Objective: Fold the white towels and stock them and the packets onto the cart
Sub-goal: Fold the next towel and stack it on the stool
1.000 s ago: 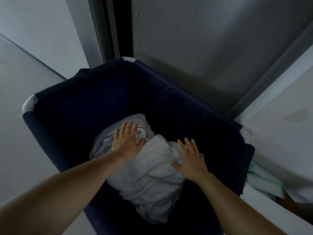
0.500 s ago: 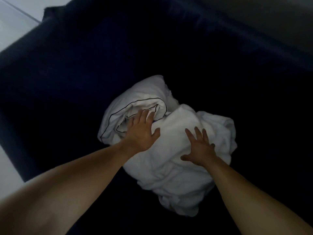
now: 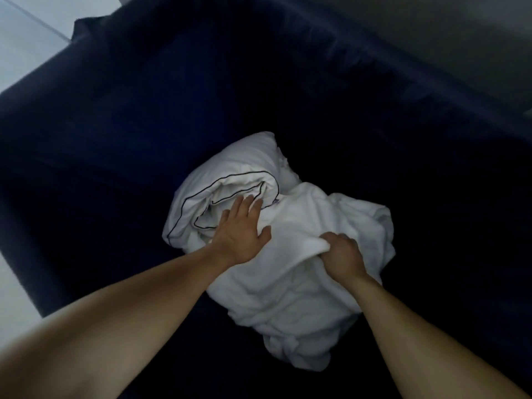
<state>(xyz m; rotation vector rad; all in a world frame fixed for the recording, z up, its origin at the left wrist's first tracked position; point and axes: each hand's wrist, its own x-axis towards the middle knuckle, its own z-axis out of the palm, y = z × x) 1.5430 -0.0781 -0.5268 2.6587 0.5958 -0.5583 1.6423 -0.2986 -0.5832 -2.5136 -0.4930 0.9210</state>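
- My right grip (image 3: 342,251) is closed on the white towel (image 3: 305,286), fingers curled into a fold so a ridge of cloth bunches over the knuckles. Half a second ago this hand lay flat on the same towel with fingers spread.
- My left grip (image 3: 241,228) is wide, fingers straight and palm pressing down. It has stayed flat, with the fingertips at the dark-edged rim of the piped linen (image 3: 230,174).
- I take this to mean the pick-up has begun: the right takes one towel while the left pins its neighbour. Nothing is folded or stocked yet.
- The towel lies crumpled on the bottom of the navy fabric bin (image 3: 129,116), toward its near right. The piped linen touches it on the bin's far-left side, partly under the towel's edge. I cannot tell whether that piece is a towel or a pillowcase.
- The bin's dark walls rise all round. Pale floor (image 3: 26,33) shows outside its left corner, and a grey wall (image 3: 460,30) stands beyond its far rim.
- In the way: the towel's lower end is twisted toward the bin's near wall and may drag the piped piece up with it. No packets are in view.
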